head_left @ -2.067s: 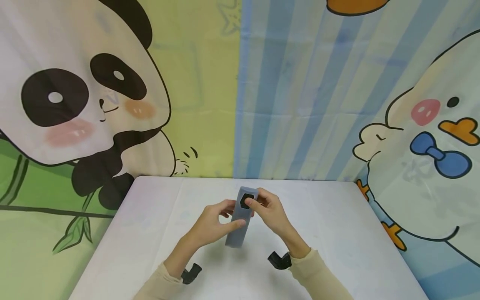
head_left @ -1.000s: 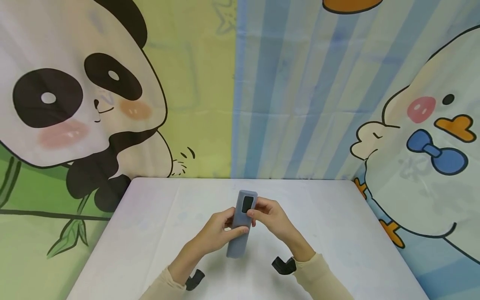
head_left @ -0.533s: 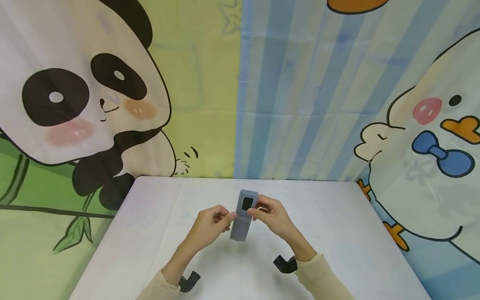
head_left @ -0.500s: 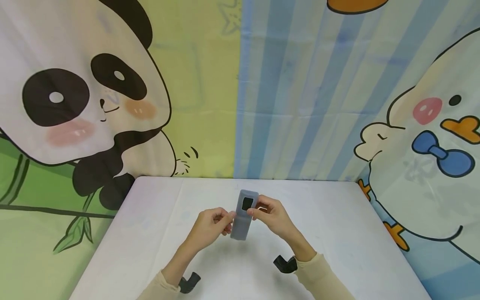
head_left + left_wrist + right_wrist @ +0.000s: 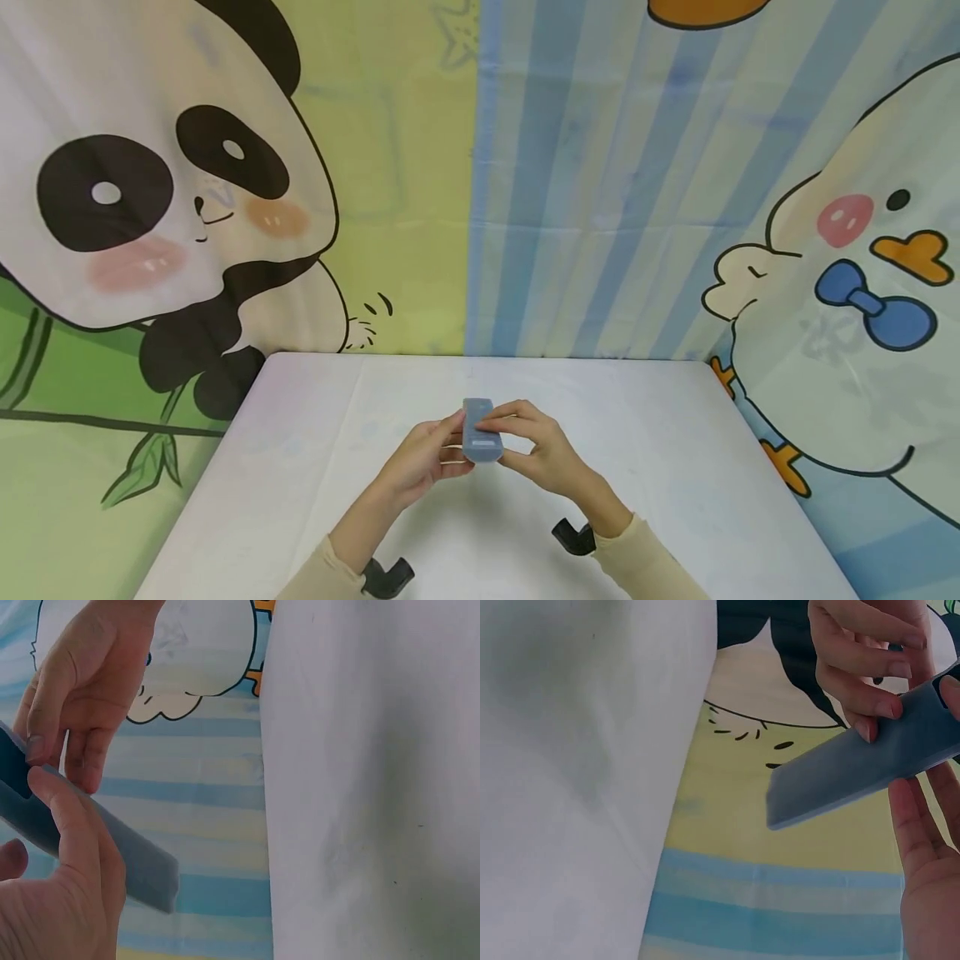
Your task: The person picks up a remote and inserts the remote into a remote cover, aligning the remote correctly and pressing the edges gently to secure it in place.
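A long blue-grey case (image 5: 481,450) with rounded edges is held above the table, its near short end facing the head camera. The left hand (image 5: 420,458) grips its left side, with fingers reaching beneath it. On the right, the right hand (image 5: 543,446) has fingertips on the top and its thumb by the lower right edge. A dark recessed window shows near one end of the case (image 5: 832,772) in the right wrist view. In the left wrist view, both hands' fingertips meet close together along the case (image 5: 150,877). What the case contains cannot be seen.
The white table (image 5: 637,467) stretches beneath both hands. Behind it hangs a cloth (image 5: 405,167) printed with a panda and a duck. Black curved pieces (image 5: 390,577) stick out at both wrists beside the beige sleeves (image 5: 645,558).
The case has turned, so its dark window no longer faces the head camera and it looks shorter. The left hand has shifted from pinching the edge to fingers underneath; right fingers moved on top.
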The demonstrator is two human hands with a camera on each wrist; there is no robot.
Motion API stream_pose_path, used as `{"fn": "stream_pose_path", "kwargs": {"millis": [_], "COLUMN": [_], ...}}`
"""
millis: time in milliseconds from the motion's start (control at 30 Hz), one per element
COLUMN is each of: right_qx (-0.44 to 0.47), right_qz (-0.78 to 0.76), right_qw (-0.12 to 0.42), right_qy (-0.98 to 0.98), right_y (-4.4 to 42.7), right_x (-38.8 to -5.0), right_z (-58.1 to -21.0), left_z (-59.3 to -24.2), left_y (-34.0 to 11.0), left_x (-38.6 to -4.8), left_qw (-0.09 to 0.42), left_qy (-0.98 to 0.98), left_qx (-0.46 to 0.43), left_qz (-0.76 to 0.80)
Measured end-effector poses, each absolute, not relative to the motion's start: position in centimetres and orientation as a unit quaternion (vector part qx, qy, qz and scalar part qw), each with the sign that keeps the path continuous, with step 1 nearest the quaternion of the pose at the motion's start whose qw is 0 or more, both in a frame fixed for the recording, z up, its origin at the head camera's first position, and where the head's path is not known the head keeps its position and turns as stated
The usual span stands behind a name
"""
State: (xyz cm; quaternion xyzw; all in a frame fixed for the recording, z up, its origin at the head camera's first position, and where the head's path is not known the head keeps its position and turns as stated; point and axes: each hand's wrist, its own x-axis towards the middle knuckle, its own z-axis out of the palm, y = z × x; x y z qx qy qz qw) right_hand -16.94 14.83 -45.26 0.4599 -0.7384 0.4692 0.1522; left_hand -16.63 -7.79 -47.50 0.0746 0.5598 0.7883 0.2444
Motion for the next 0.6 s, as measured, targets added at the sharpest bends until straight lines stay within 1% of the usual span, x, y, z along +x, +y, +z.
{"fn": "stream_pose_path", "kwargs": {"millis": [167,267,400,467,600], "right_qx": [0.451,0.430,0.385,0.348,0.249], "right_qz": [0.444,0.429,0.441,0.489,0.621], "right_qw": [0.155,0.147,0.136,0.105,0.000], "right_qy": [-0.759,-0.781,-0.799,-0.793,-0.743], "right_y": [15.3,15.6,15.9,16.0,15.7], "right_x": [-17.2,-17.1,-17.1,-17.1,-17.0], "right_z": [-46.8,-47.4,-48.3,-48.7,-49.1], "left_z": [-47.5,-47.7,-48.2,-48.4,-48.7], "left_y": [-7.7,-7.6,-7.4,-7.3,-7.0], "left_x": [-17.0,-17.2,-17.4,-17.4,-17.4], "left_qw": [0.257,0.251,0.230,0.219,0.202], "left_qy": [0.548,0.560,0.596,0.613,0.639], "left_qx": [0.075,0.077,0.081,0.085,0.095], "left_qz": [0.792,0.786,0.765,0.754,0.736]}}
